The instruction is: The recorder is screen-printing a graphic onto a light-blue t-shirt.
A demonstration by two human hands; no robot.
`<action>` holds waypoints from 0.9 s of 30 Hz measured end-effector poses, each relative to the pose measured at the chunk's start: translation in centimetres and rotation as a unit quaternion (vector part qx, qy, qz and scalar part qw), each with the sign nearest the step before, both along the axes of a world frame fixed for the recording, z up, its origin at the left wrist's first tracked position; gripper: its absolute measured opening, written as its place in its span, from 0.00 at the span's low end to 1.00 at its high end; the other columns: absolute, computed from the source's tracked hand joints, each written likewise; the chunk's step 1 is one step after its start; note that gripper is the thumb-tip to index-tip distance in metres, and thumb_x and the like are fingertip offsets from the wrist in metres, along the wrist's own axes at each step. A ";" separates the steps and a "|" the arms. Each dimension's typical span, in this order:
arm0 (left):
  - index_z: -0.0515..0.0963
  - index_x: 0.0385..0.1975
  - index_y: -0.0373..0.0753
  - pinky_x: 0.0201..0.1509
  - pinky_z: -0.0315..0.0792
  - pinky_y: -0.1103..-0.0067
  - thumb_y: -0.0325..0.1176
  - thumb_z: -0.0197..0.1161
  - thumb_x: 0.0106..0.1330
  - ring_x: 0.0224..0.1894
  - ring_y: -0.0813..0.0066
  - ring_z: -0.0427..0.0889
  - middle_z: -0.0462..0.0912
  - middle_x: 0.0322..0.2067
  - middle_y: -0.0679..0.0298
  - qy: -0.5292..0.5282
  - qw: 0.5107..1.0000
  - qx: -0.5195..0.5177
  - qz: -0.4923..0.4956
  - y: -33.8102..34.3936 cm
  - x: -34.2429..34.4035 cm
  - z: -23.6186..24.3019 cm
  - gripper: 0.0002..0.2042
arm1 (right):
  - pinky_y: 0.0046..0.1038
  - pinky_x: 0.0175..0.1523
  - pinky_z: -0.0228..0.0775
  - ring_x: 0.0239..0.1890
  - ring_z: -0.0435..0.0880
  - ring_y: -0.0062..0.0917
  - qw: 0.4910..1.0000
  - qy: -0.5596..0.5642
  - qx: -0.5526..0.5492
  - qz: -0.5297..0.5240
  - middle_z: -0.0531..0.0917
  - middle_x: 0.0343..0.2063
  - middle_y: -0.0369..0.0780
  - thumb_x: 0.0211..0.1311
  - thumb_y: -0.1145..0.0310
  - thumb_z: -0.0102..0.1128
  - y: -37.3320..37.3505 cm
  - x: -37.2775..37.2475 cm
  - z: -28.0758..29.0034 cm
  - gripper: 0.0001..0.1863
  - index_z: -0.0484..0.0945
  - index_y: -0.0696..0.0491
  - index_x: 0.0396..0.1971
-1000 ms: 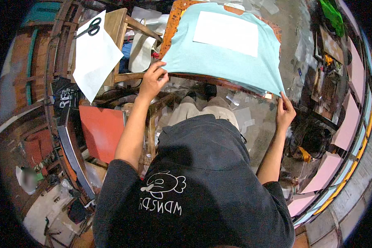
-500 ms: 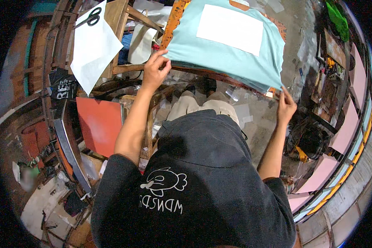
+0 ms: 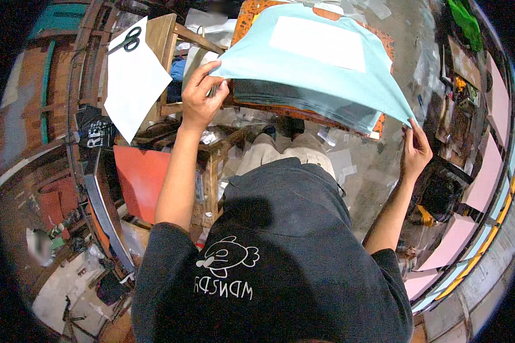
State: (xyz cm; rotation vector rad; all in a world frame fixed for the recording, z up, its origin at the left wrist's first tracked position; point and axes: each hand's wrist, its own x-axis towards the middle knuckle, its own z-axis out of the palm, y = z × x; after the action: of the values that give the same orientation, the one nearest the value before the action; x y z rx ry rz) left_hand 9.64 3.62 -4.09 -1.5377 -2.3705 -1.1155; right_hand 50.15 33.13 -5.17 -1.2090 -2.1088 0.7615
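Note:
A light blue fabric panel (image 3: 257, 54), curved at its far edge like a shirt's neckline, is stretched between my hands. A white rectangle (image 3: 320, 43) lies flat on its middle. My left hand (image 3: 201, 97) pinches the panel's near left corner between thumb and fingers. At the near right corner, my right hand (image 3: 418, 150) pinches the cloth the same way. The near edge is raised, showing a stack of blue-grey fabric layers (image 3: 300, 106) below. That stack rests on a spotted orange board (image 3: 249, 20).
Black-handled scissors (image 3: 133, 40) lie on a white sheet (image 3: 136, 86) at the left. A red panel (image 3: 140, 177) stands beside my left forearm. Pink pieces (image 3: 485, 174) line a curved rack on the right. Paper scraps (image 3: 343, 160) litter the floor.
Both hands have drawn apart and the panel's near edge has lifted off the stack. My left hand went left, my right hand right and slightly nearer.

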 end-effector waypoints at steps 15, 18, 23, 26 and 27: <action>0.75 0.32 0.34 0.48 0.75 0.76 0.21 0.63 0.58 0.45 0.69 0.82 0.82 0.46 0.56 -0.176 0.977 0.121 -0.004 6.7 -4.8 0.8 0.05 | 0.20 0.37 0.75 0.32 0.85 0.17 0.991 0.094 -0.089 -0.046 0.87 0.33 0.39 0.62 0.72 0.61 5.2 -4.7 1.6 0.11 0.84 0.56 0.43; 0.76 0.37 0.34 0.46 0.76 0.77 0.23 0.61 0.60 0.42 0.70 0.82 0.83 0.43 0.58 -0.113 0.987 0.110 -0.030 10.7 -7.8 4.1 0.06 | 0.20 0.34 0.74 0.29 0.85 0.19 0.988 0.124 -0.092 -0.024 0.87 0.28 0.38 0.63 0.68 0.61 9.7 -6.9 4.7 0.12 0.84 0.58 0.43; 0.75 0.36 0.32 0.39 0.78 0.76 0.24 0.60 0.62 0.35 0.68 0.83 0.83 0.37 0.56 -0.067 0.992 0.097 -0.038 15.7 -11.5 8.5 0.05 | 0.22 0.31 0.76 0.30 0.87 0.23 0.972 0.162 -0.167 -0.015 0.86 0.30 0.38 0.62 0.68 0.60 15.6 -10.8 7.7 0.12 0.84 0.57 0.41; 0.74 0.35 0.31 0.40 0.78 0.75 0.24 0.59 0.62 0.35 0.67 0.84 0.83 0.37 0.55 -0.070 0.989 0.123 -0.046 17.0 -13.5 10.4 0.05 | 0.20 0.28 0.74 0.29 0.86 0.22 0.962 0.203 -0.184 0.008 0.86 0.32 0.37 0.65 0.67 0.61 17.8 -12.0 9.4 0.12 0.83 0.57 0.43; 0.73 0.35 0.31 0.41 0.78 0.75 0.23 0.59 0.62 0.36 0.67 0.84 0.83 0.37 0.55 -0.062 0.990 0.118 -0.039 17.1 -13.5 10.9 0.05 | 0.20 0.28 0.74 0.29 0.86 0.22 0.962 0.207 -0.177 0.006 0.86 0.32 0.37 0.65 0.67 0.61 18.0 -12.0 10.1 0.12 0.83 0.57 0.43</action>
State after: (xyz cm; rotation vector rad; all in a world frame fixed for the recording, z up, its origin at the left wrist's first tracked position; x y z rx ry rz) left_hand -3.87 20.76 6.83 -1.5306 -2.1706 -1.4881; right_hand 38.18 51.14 4.91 -1.0917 -1.6814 1.3143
